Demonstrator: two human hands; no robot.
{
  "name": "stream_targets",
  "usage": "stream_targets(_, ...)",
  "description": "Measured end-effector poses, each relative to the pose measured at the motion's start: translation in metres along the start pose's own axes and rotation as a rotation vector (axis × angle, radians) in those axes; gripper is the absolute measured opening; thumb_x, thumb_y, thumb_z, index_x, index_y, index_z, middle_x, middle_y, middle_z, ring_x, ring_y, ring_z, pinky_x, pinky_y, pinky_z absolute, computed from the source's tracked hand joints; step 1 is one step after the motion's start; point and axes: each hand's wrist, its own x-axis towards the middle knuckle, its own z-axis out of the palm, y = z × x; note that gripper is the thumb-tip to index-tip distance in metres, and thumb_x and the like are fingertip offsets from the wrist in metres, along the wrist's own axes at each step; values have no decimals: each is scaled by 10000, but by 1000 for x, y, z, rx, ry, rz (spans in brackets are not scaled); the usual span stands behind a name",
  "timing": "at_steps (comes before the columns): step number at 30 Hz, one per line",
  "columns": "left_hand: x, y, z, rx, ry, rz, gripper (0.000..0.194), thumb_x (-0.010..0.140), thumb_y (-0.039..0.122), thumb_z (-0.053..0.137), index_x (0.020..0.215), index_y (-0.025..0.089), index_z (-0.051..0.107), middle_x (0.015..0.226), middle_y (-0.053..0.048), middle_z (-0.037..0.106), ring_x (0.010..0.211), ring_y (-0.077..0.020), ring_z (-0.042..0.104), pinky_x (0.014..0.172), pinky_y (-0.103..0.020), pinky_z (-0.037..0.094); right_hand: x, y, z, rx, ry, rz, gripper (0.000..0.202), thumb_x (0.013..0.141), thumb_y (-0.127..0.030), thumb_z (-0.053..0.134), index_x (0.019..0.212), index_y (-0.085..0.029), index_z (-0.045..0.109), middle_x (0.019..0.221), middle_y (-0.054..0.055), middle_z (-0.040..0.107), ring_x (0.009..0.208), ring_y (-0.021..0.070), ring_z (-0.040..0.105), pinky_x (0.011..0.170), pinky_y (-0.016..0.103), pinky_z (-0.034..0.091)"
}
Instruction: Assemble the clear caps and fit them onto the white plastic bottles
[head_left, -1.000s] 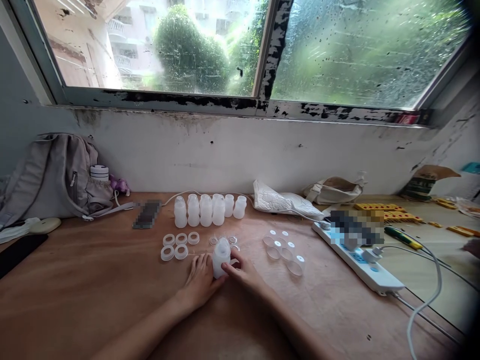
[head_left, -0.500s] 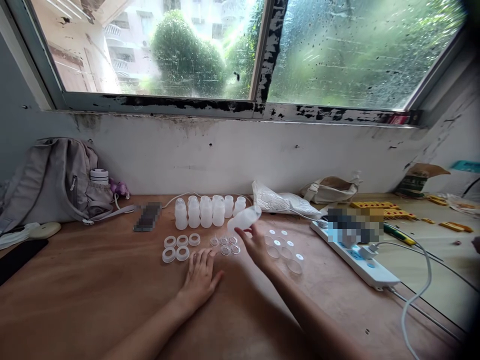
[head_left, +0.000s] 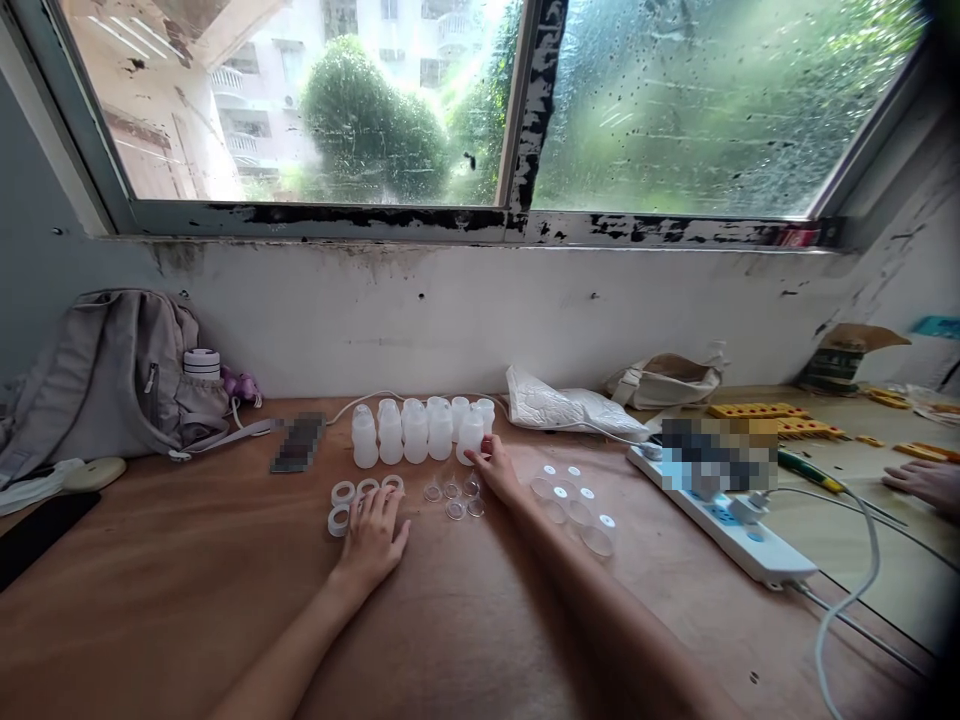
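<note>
Several translucent white bottles [head_left: 415,435] stand upright in a row. At the right end of the front row, the fingers of my right hand [head_left: 498,470] are closed on one upright bottle [head_left: 470,435]. My left hand [head_left: 371,535] lies low with its fingers stretched out over white screw rings [head_left: 343,492], covering part of them. Whether it touches a ring I cannot tell. Between my hands are several small clear, ring-shaped pieces [head_left: 455,509]. Clear round caps [head_left: 597,541] and small white discs [head_left: 560,493] lie to the right of my right forearm.
A grey backpack [head_left: 112,370] leans at the left, with a blurred phone-like slab [head_left: 298,443] beside it. A white power strip [head_left: 720,520] with cables lies at the right. A white padded bag [head_left: 566,403] rests by the wall. Another person's hand [head_left: 924,485] shows at far right.
The tilted bottle in my right hand is now upright at the row's right end. My left hand has moved left onto the rings. Another person's hand has appeared at far right.
</note>
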Motion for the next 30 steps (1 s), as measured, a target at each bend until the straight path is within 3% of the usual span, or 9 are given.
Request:
stream_targets(8,3,-22,-4,-14,-24,-62,306,737,307,498,1024,203,510,1004,-65,544,930,-233,497,817,-378,342,-2,7,1,-39,29,-24,294,615,-246,590,887,-160,519,811,62,624,738,179,592,687,307,460)
stream_targets(16,2,-29,-8,-33,-36,-29,292,733,298,508,1011,209,507,989,-56,551,895,-225,528,843,-421,315,-24,-16,-13,-149,197,-1,227,765,-300,390,837,-147,542,775,81,602,714,196,564,669,316,419)
stream_targets(19,3,-29,-6,-85,-13,8,249,756,275,490,995,209,520,973,-53,548,900,-218,531,843,-409,338,-48,-28,-21,-186,137,-30,206,772,-305,399,794,-173,554,668,32,588,614,171,552,587,270,405)
stream_targets(22,2,-24,-5,-184,38,69,235,791,279,465,1007,204,521,978,-63,531,943,-213,513,833,-367,381,-72,-35,-28,-330,-23,-113,207,794,-318,394,803,-187,554,604,4,547,564,152,533,546,247,385)
stream_targets(27,-2,-4,-5,-456,-18,188,261,793,305,498,1041,228,526,1026,-58,522,986,-191,506,847,-311,421,-89,-36,-29,-526,-176,-209,170,757,-300,472,855,-189,553,746,35,552,676,173,543,622,279,414)
stream_targets(30,-4,11,-6,-676,-15,80,269,753,330,555,1001,227,546,1052,-58,532,1000,-200,507,871,-341,418,-91,-36,-27,-454,-151,-248,145,749,-254,482,873,-189,518,860,53,552,770,178,546,689,293,431)
